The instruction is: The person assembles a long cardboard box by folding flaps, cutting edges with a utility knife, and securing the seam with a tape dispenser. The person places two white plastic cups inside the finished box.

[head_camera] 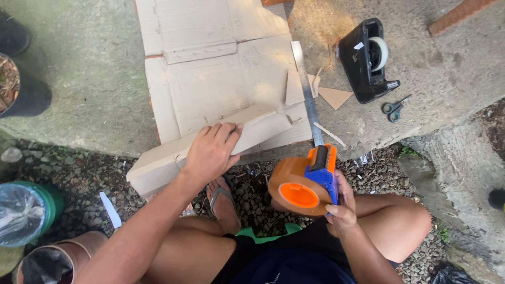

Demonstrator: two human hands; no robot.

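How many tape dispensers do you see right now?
2: an orange and blue handheld tape dispenser held in the right hand, and a black desktop tape dispenser on the concrete near the scissors.

The tape gun (305, 181) is showing orange with blue. The cardboard (210, 100) is looking plain tan, the tape dispenser (363, 63) black.

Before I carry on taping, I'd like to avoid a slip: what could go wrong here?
The tape dispenser in the right hand has a cutting edge near the left hand, which presses the folded cardboard strip; it might nick fingers. The strip overhangs the concrete ledge and may shift. The metal ruler could be knocked off.
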